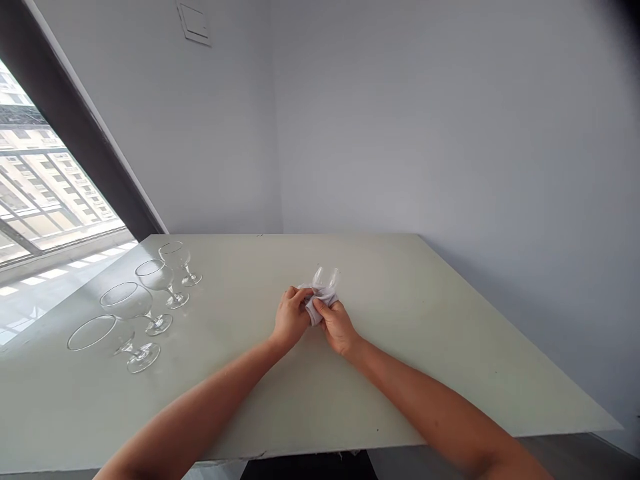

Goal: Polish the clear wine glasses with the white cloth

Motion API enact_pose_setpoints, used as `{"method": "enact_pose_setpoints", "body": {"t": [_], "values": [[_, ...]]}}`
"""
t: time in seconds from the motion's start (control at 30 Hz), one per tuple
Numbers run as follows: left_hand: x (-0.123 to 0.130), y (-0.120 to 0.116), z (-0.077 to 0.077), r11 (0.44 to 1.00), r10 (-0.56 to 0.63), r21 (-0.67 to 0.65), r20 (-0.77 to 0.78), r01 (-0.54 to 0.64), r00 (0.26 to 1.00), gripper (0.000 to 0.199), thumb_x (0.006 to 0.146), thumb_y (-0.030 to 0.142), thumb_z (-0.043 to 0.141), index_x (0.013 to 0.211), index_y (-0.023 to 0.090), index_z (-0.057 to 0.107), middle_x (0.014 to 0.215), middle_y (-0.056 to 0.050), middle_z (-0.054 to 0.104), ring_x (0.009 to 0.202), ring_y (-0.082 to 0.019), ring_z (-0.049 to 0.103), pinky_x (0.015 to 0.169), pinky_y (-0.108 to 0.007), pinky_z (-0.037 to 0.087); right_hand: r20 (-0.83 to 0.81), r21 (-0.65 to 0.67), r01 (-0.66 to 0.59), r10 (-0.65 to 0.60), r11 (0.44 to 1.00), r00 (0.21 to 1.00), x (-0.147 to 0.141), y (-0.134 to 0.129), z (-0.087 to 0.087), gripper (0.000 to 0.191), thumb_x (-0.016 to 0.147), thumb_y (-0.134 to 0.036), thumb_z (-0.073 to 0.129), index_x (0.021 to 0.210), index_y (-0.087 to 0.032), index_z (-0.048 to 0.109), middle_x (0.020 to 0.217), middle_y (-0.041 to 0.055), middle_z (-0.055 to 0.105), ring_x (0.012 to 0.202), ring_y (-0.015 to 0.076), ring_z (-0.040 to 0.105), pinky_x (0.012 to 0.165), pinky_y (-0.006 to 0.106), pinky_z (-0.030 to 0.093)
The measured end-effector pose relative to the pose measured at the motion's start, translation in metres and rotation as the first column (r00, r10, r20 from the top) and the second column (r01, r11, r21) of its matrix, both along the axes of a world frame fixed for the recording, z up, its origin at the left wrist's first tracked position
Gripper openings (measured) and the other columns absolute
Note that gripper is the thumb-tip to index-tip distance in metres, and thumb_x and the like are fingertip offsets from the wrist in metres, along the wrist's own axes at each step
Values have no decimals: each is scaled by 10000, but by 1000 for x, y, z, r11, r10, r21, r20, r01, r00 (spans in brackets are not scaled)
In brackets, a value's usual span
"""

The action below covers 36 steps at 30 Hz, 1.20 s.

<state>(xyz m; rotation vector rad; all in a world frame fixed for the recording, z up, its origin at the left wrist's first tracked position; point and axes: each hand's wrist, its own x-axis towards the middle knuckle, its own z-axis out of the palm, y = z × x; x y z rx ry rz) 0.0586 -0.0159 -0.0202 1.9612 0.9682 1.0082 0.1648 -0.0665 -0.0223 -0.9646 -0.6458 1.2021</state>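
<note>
White cloth (316, 309) sits bunched up between my two hands, in the middle of the table at 12 o'clock from me. My left hand (291, 319) curls over the cloth from the 9 o'clock side, with the fingers bent and closed on it. My right hand (337, 327) comes in from the 3 o'clock side and pinches the cloth too, with the fingers and thumb close together. Neither hand is open. Both have hold of the cloth, and through it they hold a wine glass (326, 279). The clear round cup of the glass pokes up out of the cloth. Its open top points to about 12 o'clock, with a small lean. The long line of the glass runs from that top down into the cloth, so I cannot see its stem or foot. Under my hands is the pale green tabletop (410, 373). Out at 10 o'clock, well apart from my hands, four other wine glasses (126, 300) stand in a line that runs away from me. They do not touch each other. So one glass is in my hands and four are not, and I cannot tell more than that. Farther off at 10 o'clock is a big window (45, 180) with tall buildings outside. Past the table is a gray wall (400, 120) with a small pale panel (194, 23) on it.
</note>
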Motion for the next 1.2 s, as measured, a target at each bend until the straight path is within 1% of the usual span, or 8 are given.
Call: {"method": "enact_pose_setpoints", "body": {"t": [0.17,0.4,0.67,0.77,0.9,0.97,1.07,1.2], "values": [[1,-1,7,939,-72,-309,253,152,965,244,743,336,549,945,199,557,859,-8,476,726,-105,474,679,-245,415,-28,-106,-84,81,991,996,16,0,3,369,632,-482,685,799,-165,597,636,-1,587,533,114,528,466,241,435],[-8,7,21,597,-140,-551,645,583,752,601,601,289,737,1101,211,414,1096,-103,562,864,-189,583,752,-318,454,-148,-88,-446,431,891,890,11,-7,2,370,633,-502,681,778,-172,597,626,13,595,530,145,565,443,275,477],[-18,27,23,787,5,-521,539,329,842,579,600,307,736,1067,160,427,966,-114,651,844,-184,602,737,-305,431,164,-128,-28,49,991,985,36,2,5,341,658,-493,656,758,-171,608,691,41,612,613,180,560,543,337,483],[-22,35,22,770,109,-582,525,263,844,573,614,326,723,1075,167,421,950,-102,646,739,-148,608,657,-280,443,571,82,152,-171,985,803,42,-4,8,333,750,-507,548,795,-187,631,710,49,615,684,198,536,630,346,447],[-20,33,18,663,227,-703,516,257,826,516,615,290,727,1029,165,444,792,-37,629,661,-126,596,591,-248,452,931,260,-244,-176,934,319,33,-15,12,302,772,-362,575,1062,-283,612,1026,65,621,953,254,488,859,419,351],[-17,28,16,611,196,-720,541,330,818,448,617,275,724,972,160,476,713,0,604,596,-102,570,553,-225,440,957,254,-371,-176,893,232,28,-17,13,273,778,-296,563,1043,-305,626,1057,65,599,984,255,470,860,428,343],[-13,21,17,554,107,-687,619,470,778,333,645,286,700,875,144,507,661,17,573,549,-77,542,506,-194,419,859,254,-333,-53,908,509,24,-14,13,197,779,-292,556,953,-281,648,961,52,579,862,202,510,710,341,419],[-9,17,23,616,179,-617,715,490,675,374,683,271,677,969,188,451,742,12,591,638,-73,583,582,-180,455,270,110,-150,116,982,956,16,-6,9,237,666,-363,684,849,-226,620,739,-4,546,593,109,475,532,255,403]]}}
